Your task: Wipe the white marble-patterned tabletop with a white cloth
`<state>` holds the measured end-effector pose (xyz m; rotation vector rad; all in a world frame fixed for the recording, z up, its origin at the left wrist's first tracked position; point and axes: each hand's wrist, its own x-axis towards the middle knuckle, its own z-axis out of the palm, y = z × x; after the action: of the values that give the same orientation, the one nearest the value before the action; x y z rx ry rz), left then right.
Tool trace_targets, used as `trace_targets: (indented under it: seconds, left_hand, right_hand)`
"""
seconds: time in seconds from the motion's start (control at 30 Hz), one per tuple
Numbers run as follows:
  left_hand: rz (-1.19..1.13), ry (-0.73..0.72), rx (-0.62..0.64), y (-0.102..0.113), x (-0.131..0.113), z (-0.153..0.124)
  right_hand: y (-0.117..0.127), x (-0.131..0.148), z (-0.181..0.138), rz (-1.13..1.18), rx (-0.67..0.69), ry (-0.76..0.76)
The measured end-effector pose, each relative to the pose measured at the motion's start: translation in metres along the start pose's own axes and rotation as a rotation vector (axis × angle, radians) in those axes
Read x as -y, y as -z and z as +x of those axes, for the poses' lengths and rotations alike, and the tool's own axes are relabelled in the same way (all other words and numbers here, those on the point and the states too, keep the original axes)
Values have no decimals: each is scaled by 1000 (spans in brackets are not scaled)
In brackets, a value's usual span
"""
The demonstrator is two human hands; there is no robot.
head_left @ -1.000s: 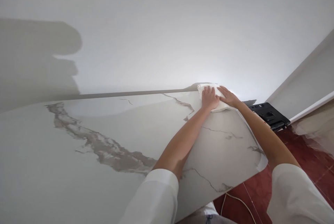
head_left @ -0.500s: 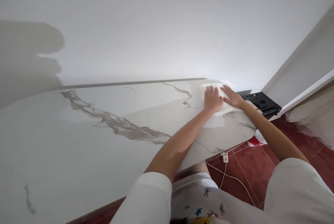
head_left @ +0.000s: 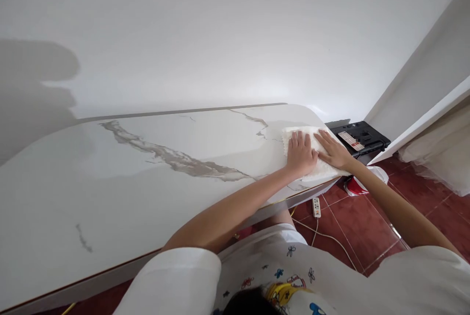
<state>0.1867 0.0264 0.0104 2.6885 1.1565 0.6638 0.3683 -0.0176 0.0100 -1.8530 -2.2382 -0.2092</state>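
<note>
A white, fluffy-edged cloth [head_left: 323, 171] lies spread near the right end of a white marble-patterned tabletop [head_left: 205, 139]. My left hand [head_left: 301, 152] presses on its left part, fingers extended flat and pointing away from me. Just right of it, my right hand [head_left: 335, 151] rests flat on the cloth with fingers stretched out toward the upper left. The two hands are close together, with the right fingertips near the left thumb. The cloth's lower right part reaches the table's front edge.
A white wall [head_left: 205, 36] runs along the table's back edge. Beyond the right end sits a black case [head_left: 370, 136] with a label. Below, a white power strip [head_left: 316, 207] with a cable and a red-and-white bag [head_left: 355, 187] lie on the red tiled floor [head_left: 370, 222].
Both hands have slid the cloth toward me, from near the back right of the tabletop to its front right edge. The view has shifted slightly.
</note>
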Motion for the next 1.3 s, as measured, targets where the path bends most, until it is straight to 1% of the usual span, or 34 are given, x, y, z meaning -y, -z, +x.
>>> trace_targets:
  seconds: [0.13, 0.23, 0.43, 0.57, 0.73, 0.93, 1.1, 1.3]
  left_hand:
    - [-4, -19, -6, 2, -11, -16]
    - [-19, -33, 1, 0, -23, -16]
    - [-72, -80, 11, -14, -46, 4]
    - [-107, -87, 13, -20, -49, 19]
    - [-110, -79, 5, -24, -42, 40]
    - [-111, -65, -2, -32, -30, 75]
    - [-110, -22, -1, -37, -9, 107]
    - [-97, 6, -29, -42, 21, 144]
  right_hand:
    - [5, 8, -20, 5, 0, -2]
    - [8, 1, -31, 13, -19, 1]
    - [10, -28, -46, -4, -74, -36]
    - [8, -43, -43, -2, -78, -66]
    - [3, -62, -25, 30, -46, -83]
    - [0, -85, 9, 65, -21, -76]
    - [-9, -99, 49, 64, -16, -91]
    - [-21, -113, 99, 39, 0, -94]
